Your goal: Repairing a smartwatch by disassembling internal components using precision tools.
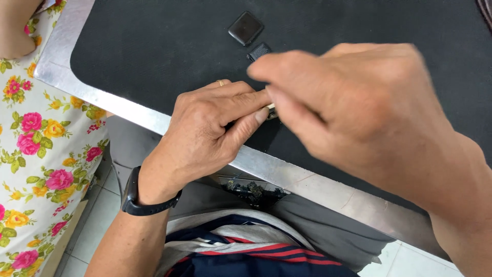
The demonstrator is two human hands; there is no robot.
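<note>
Both hands, left hand and right hand, pinch one small hidden part over the black rubber mat on the metal-edged workbench, pale tiled floor below.

Left hand rests on near edge of mat, fingers curled over small part at fingertips. Right hand above mat, right of left hand, its fingertips meeting left fingertips at same small part. Square piece lies on mat behind both hands; smaller piece just beside it, nearer, partly hidden by right hand. Mat lies on table. Band on left wrist, in front of table edge. Another person's sleeve at far left, beside table. Bundle of small parts under table edge, below hands.
</note>
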